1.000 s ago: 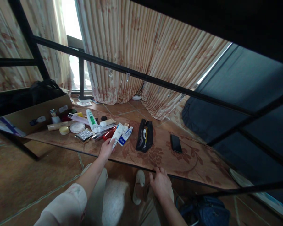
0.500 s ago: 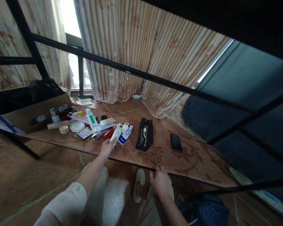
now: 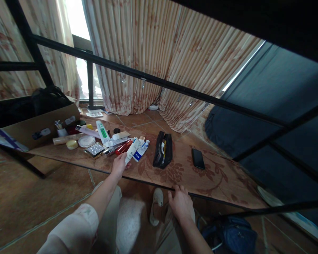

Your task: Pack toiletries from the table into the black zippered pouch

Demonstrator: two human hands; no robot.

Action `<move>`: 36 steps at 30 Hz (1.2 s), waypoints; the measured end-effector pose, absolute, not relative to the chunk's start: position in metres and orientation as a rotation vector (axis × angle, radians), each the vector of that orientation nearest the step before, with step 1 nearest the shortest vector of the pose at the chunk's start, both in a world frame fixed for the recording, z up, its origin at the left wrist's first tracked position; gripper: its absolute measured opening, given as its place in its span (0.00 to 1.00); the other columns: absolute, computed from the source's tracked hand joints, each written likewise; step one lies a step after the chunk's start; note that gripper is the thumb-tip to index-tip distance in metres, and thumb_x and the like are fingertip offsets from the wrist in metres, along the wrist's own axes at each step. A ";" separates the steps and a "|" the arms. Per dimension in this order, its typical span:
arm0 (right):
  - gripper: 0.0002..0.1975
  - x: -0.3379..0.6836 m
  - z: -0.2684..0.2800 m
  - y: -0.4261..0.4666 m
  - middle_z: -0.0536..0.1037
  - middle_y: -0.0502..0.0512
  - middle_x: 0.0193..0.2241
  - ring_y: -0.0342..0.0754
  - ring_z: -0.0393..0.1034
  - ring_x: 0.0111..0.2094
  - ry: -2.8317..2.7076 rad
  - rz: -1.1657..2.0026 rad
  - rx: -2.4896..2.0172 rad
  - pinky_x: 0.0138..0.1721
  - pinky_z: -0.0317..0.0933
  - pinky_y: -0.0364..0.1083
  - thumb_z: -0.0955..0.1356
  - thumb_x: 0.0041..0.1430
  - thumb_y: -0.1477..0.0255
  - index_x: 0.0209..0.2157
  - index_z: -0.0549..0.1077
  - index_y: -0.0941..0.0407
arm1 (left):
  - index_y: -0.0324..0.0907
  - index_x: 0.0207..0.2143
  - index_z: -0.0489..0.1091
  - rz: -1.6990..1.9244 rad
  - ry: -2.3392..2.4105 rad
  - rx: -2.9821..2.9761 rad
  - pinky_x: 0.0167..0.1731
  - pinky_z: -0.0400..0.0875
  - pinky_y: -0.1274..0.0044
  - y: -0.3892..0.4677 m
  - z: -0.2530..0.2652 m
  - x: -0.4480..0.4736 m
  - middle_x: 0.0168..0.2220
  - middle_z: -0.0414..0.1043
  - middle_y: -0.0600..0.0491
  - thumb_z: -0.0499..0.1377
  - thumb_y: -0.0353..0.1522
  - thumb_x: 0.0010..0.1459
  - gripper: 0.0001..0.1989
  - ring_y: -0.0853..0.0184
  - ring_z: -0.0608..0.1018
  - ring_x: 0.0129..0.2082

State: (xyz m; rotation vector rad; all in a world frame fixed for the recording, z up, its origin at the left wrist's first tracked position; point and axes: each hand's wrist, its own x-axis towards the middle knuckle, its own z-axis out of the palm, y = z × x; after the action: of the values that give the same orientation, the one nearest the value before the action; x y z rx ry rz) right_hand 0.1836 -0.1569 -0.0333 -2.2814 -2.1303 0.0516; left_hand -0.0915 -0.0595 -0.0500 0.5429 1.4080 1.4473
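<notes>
My left hand (image 3: 120,165) is closed on the lower end of a white squeeze tube (image 3: 133,151), held just above the front of the pile. Right beside it lies a blue-and-white tube (image 3: 141,151). Behind are a red bottle (image 3: 123,147), a white tube with a green label (image 3: 102,132) and a glittery square compact (image 3: 94,150). To the right of the tubes stands a black pouch (image 3: 163,150), unzipped, with some small items inside. My right hand (image 3: 180,201) rests at the table's front edge, fingers loosely spread and holding nothing.
A black phone (image 3: 198,158) lies on the brown floral cloth (image 3: 175,175) right of the pouch. At the left stands a cardboard box (image 3: 29,128) with dark contents. A black metal bar (image 3: 159,82) crosses behind the table. A dark blue bag (image 3: 230,234) sits on the floor.
My left hand and the white tube have shifted slightly, the tube now tipped a little more to the right. My right hand has stayed in place.
</notes>
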 end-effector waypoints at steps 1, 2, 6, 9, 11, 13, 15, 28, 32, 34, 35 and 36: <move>0.18 0.183 -0.033 -0.157 0.72 0.61 0.44 0.54 0.64 0.50 -2.131 0.050 -2.279 0.47 0.57 0.48 0.60 0.59 0.65 0.47 0.70 0.55 | 0.35 0.41 0.70 1.450 1.391 0.534 0.16 0.66 0.80 -0.059 -0.050 -0.091 0.24 0.71 0.51 0.58 0.39 0.51 0.18 0.71 0.72 0.17; 0.18 0.182 -0.032 -0.157 0.72 0.61 0.44 0.54 0.64 0.50 -2.134 0.048 -2.277 0.47 0.57 0.48 0.59 0.59 0.65 0.47 0.70 0.55 | 0.36 0.42 0.70 1.452 1.372 0.526 0.17 0.66 0.79 -0.059 -0.050 -0.091 0.24 0.71 0.51 0.59 0.39 0.51 0.19 0.70 0.72 0.17; 0.17 0.175 -0.029 -0.156 0.73 0.61 0.43 0.54 0.65 0.48 -2.158 0.046 -2.271 0.47 0.57 0.48 0.59 0.59 0.65 0.46 0.71 0.55 | 0.36 0.43 0.69 1.444 1.278 0.528 0.22 0.69 0.77 -0.059 -0.049 -0.091 0.27 0.72 0.51 0.62 0.37 0.47 0.21 0.70 0.73 0.20; 0.16 0.168 -0.028 -0.155 0.72 0.60 0.43 0.54 0.65 0.48 -2.165 0.056 -2.255 0.47 0.57 0.48 0.59 0.59 0.65 0.46 0.71 0.55 | 0.34 0.39 0.72 1.419 1.204 0.578 0.25 0.69 0.77 -0.060 -0.049 -0.089 0.27 0.72 0.50 0.65 0.37 0.42 0.21 0.70 0.73 0.23; 0.16 0.161 -0.027 -0.153 0.72 0.59 0.43 0.54 0.65 0.48 -2.169 0.067 -2.238 0.46 0.57 0.47 0.60 0.59 0.66 0.46 0.71 0.54 | 0.33 0.37 0.73 1.396 1.174 0.626 0.26 0.68 0.77 -0.061 -0.049 -0.087 0.26 0.72 0.50 0.66 0.37 0.38 0.22 0.70 0.73 0.23; 0.16 0.154 -0.027 -0.152 0.72 0.59 0.43 0.54 0.65 0.47 -2.183 0.077 -2.214 0.45 0.57 0.47 0.60 0.59 0.66 0.46 0.71 0.54 | 0.33 0.37 0.73 1.373 1.166 0.678 0.26 0.66 0.78 -0.062 -0.050 -0.084 0.26 0.72 0.51 0.67 0.36 0.35 0.24 0.71 0.72 0.23; 0.16 0.147 -0.026 -0.151 0.72 0.60 0.42 0.54 0.65 0.47 -2.204 0.084 -2.186 0.46 0.57 0.48 0.60 0.59 0.67 0.46 0.71 0.55 | 0.33 0.37 0.73 1.353 1.180 0.735 0.26 0.64 0.78 -0.062 -0.051 -0.082 0.26 0.72 0.51 0.67 0.35 0.33 0.25 0.71 0.71 0.23; 0.16 0.130 -0.029 -0.149 0.72 0.61 0.43 0.55 0.63 0.48 -2.217 0.092 -2.071 0.48 0.54 0.49 0.61 0.57 0.69 0.46 0.71 0.56 | 0.39 0.34 0.70 1.348 1.418 1.019 0.32 0.62 0.77 -0.058 -0.061 -0.080 0.27 0.71 0.58 0.65 0.31 0.32 0.20 0.68 0.71 0.28; 0.16 0.131 -0.031 -0.149 0.72 0.61 0.43 0.55 0.64 0.48 -2.217 0.074 -2.043 0.47 0.55 0.49 0.62 0.57 0.69 0.45 0.72 0.57 | 0.38 0.32 0.69 1.330 1.396 1.063 0.32 0.63 0.77 -0.057 -0.061 -0.080 0.27 0.71 0.57 0.64 0.30 0.32 0.19 0.68 0.71 0.28; 0.15 0.132 -0.031 -0.149 0.73 0.62 0.42 0.55 0.64 0.47 -2.211 0.071 -2.029 0.47 0.56 0.49 0.62 0.57 0.69 0.45 0.72 0.57 | 0.39 0.32 0.70 1.322 1.384 1.084 0.31 0.63 0.77 -0.058 -0.059 -0.080 0.27 0.71 0.58 0.64 0.30 0.31 0.19 0.68 0.71 0.28; 0.15 0.133 -0.032 -0.149 0.73 0.62 0.42 0.56 0.65 0.47 -2.205 0.076 -2.020 0.47 0.56 0.50 0.62 0.57 0.69 0.44 0.72 0.57 | 0.39 0.32 0.70 1.315 1.380 1.094 0.31 0.63 0.78 -0.059 -0.057 -0.080 0.27 0.71 0.58 0.64 0.29 0.31 0.19 0.68 0.71 0.28; 0.15 0.134 -0.033 -0.149 0.73 0.62 0.41 0.56 0.65 0.46 -2.195 0.089 -2.007 0.46 0.57 0.50 0.62 0.57 0.69 0.44 0.72 0.57 | 0.39 0.32 0.70 1.307 1.377 1.104 0.30 0.63 0.78 -0.060 -0.055 -0.080 0.27 0.71 0.58 0.64 0.29 0.31 0.19 0.68 0.71 0.28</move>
State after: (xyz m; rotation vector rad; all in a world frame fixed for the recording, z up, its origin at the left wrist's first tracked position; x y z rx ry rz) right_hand 0.1342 -0.1489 -0.0326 -2.0073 -2.1949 0.0894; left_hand -0.0795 -0.0598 -0.0554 1.1036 1.3768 1.3067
